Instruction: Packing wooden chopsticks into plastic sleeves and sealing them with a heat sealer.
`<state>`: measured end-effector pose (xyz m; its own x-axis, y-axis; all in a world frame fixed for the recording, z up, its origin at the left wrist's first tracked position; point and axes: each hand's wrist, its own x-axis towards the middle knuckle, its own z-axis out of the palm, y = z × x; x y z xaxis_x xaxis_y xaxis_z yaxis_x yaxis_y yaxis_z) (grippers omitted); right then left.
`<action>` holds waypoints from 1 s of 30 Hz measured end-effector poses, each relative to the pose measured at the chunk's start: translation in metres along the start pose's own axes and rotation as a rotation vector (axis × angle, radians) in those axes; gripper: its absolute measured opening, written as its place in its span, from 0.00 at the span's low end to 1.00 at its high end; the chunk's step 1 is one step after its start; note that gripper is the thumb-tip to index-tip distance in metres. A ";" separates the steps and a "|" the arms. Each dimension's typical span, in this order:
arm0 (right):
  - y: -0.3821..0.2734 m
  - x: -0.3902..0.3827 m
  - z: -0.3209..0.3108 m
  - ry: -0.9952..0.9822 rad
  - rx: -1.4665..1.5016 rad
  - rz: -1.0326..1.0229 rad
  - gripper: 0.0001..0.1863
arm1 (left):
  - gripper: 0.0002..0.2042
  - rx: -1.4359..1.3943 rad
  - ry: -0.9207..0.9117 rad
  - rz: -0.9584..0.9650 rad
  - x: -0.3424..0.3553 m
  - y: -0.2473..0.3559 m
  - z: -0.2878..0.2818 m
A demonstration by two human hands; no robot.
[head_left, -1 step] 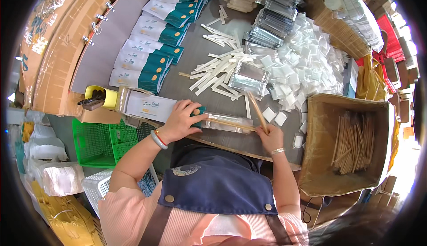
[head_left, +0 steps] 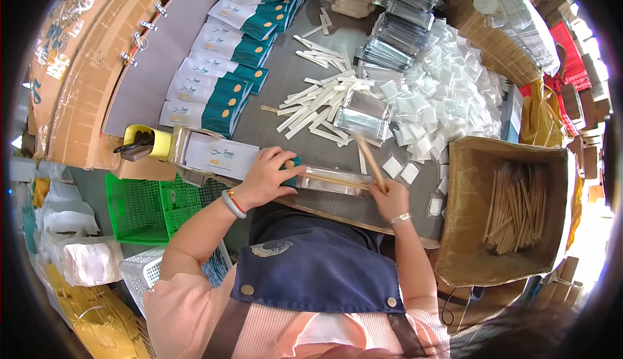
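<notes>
Cluttered grey worktop [head_left: 305,93] | at its near edge our left hand [head_left: 263,179] pressed flat on clear sleeve [head_left: 331,180] | right hand [head_left: 389,198] pinched chopsticks [head_left: 368,156] | we judged sleeve might slide, chopsticks miss its mouth.

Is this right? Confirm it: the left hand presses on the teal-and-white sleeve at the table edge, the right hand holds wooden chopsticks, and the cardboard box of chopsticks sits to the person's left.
Not quite. The head view shows the cardboard box of chopsticks on the person's right, not left. The rest holds: the left hand presses on the teal-and-white sleeve, and the right hand holds wooden chopsticks.
</notes>
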<state>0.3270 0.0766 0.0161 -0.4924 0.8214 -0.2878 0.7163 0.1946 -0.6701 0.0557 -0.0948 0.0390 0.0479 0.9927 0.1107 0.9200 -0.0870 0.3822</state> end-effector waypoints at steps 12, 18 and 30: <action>-0.065 0.007 0.044 -0.242 0.388 0.044 0.10 | 0.33 -0.059 0.077 0.006 0.029 0.024 0.017; -0.058 0.007 0.028 -0.312 0.275 -0.093 0.24 | 0.30 -0.118 0.002 -0.004 0.037 0.024 0.015; -0.050 -0.016 -0.039 0.009 -0.248 -0.201 0.29 | 0.11 0.283 0.128 0.047 0.046 -0.059 -0.063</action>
<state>0.3184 0.0748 0.0804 -0.6331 0.7574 -0.1596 0.7039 0.4776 -0.5257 -0.0210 -0.0490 0.0789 0.0603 0.9680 0.2436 0.9905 -0.0882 0.1053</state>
